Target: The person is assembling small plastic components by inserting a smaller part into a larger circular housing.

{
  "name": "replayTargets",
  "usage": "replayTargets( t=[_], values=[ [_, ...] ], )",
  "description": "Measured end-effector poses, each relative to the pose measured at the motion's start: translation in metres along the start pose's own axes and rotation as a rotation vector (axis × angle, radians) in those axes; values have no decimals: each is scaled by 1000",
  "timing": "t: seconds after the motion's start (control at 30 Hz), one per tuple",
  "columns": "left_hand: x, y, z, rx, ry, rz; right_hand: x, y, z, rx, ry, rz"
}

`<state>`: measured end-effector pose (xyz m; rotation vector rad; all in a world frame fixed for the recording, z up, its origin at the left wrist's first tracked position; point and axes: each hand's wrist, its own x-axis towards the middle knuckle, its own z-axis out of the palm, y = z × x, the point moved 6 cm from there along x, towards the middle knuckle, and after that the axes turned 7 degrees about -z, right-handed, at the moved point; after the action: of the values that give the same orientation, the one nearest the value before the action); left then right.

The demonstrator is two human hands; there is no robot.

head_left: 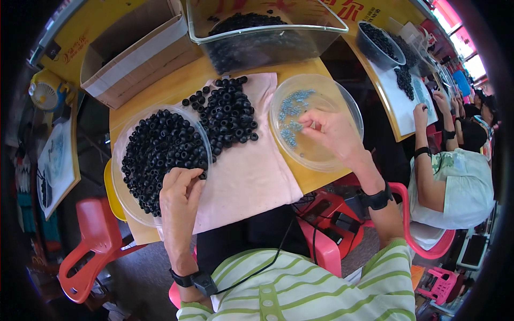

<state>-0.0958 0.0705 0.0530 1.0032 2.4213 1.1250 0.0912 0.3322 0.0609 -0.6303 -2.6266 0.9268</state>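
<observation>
Small black round pieces with holes, like large beads (160, 140), heap up in a clear round tub (121, 199) on the left. My left hand (180, 199) is at the tub's near right rim, thumb and fingers pinching one black bead-like piece. Over a shallow clear round tub (319, 161) on the right, my right hand (340, 134) has its fingertips pinched together beside tiny blue pieces (292, 107); what is between them is too small to tell. More black pieces (229, 115) lie loose on a pale pink cloth (243, 176) between the tubs.
At the back stand an open cardboard box (139, 56) and a large clear bin (267, 48) with more black pieces. A red chair (96, 235) is at the left. To the right, another person (452, 176) sits by a table with a black-filled tub (379, 45).
</observation>
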Motion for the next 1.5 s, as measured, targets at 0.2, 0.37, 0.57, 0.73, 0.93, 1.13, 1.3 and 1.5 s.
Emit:
replayTargets(
  t=[0.2, 0.37, 0.57, 0.73, 0.93, 1.13, 1.3, 1.5],
  values=[
    [-3, 2, -9, -24, 35, -86, -2, -1, 4, -38, 77, -61],
    [-12, 2, -10, -338, 95, -2, -5, 0, 7, -102, 120, -104],
    [-32, 20, 24, -639, -56, 40, -8, 0, 7, -110, 116, -122],
    [-41, 23, 57, -568, -237, -2, -9, -4, 5, -63, 134, -169],
    [-43, 13, 71, -721, -225, -60, -12, -6, 4, 7, 124, -33],
    [-42, 12, 62, -458, -82, 57, -28, -83, 24, 60, 73, -260],
    [-46, 15, 58, -239, 50, 143, -32, -92, 79, -18, -33, -359],
    [-45, 21, 60, -103, 130, 265, -37, -84, 82, 53, -23, -315]
  ],
)
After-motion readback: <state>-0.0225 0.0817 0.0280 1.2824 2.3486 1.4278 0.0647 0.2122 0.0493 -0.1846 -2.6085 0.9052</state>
